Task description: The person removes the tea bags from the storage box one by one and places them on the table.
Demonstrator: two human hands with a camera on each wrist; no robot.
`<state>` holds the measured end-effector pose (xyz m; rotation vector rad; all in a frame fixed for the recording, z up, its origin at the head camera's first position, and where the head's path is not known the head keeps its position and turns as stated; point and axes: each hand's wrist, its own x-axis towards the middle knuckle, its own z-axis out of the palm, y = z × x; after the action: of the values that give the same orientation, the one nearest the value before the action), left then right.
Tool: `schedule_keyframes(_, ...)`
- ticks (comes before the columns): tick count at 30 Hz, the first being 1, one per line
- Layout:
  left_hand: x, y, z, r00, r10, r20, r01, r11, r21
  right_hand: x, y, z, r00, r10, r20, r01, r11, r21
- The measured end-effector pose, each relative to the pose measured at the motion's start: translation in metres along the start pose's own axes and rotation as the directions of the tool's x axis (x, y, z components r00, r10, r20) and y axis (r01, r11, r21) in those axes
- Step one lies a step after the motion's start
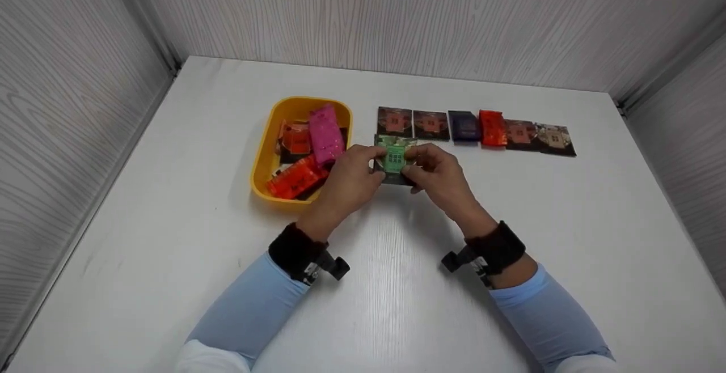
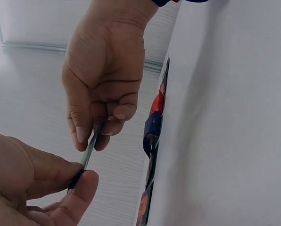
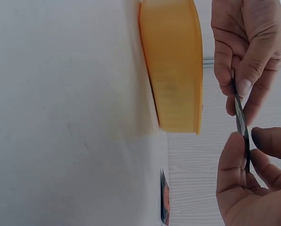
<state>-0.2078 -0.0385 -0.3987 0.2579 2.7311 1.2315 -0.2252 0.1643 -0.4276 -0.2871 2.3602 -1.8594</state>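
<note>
Both hands hold a thin, flat dark packet with a green label [image 1: 395,159], raised above the white table. My left hand [image 1: 355,176] pinches its left edge between thumb and fingers, while the right hand [image 1: 439,173] pinches the opposite edge. In the left wrist view the packet [image 2: 88,155] appears nearly edge-on, with the left hand [image 2: 41,183] lower left and the right hand [image 2: 107,70] above. From the right wrist, its thin side [image 3: 241,117] shows between the left hand [image 3: 251,47] at the top and the right hand [image 3: 253,188] below.
A yellow tub [image 1: 262,157] left of the hands contains a pink packet [image 1: 327,135], an orange-red packet [image 1: 297,178] and flat dark ones. Behind and to the right runs a row of several packets, including a navy one [image 1: 464,126] and a red one [image 1: 492,128]. Panels enclose the table [image 1: 363,305].
</note>
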Motion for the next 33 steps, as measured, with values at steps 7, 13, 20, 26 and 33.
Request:
schedule_keyframes(7,0.000,-0.002,0.004,0.997,-0.003,0.074,-0.011,0.982,0.188,0.002,0.006,0.000,0.992,0.082,0.099,-0.075,0.995,-0.069)
schedule_keyframes(13,-0.003,-0.001,0.008,0.988,-0.017,0.152,-0.035,0.942,0.333,0.008,0.015,-0.001,0.981,0.149,0.121,-0.137,0.985,-0.104)
schedule_keyframes(20,-0.010,0.002,0.007,0.979,0.003,0.204,-0.090,0.903,0.421,0.024,0.016,0.000,0.983,0.150,0.107,-0.109,0.942,-0.316)
schedule_keyframes(26,-0.012,0.007,0.005,0.969,-0.056,0.241,-0.049,0.910,0.411,0.037,0.013,0.003,0.976,0.130,0.173,-0.003,0.807,-0.591)
schedule_keyframes(33,-0.012,0.009,0.003,0.964,-0.064,0.256,-0.043,0.919,0.393,0.045,0.014,0.006,0.974,0.098,0.203,0.070,0.725,-0.685)
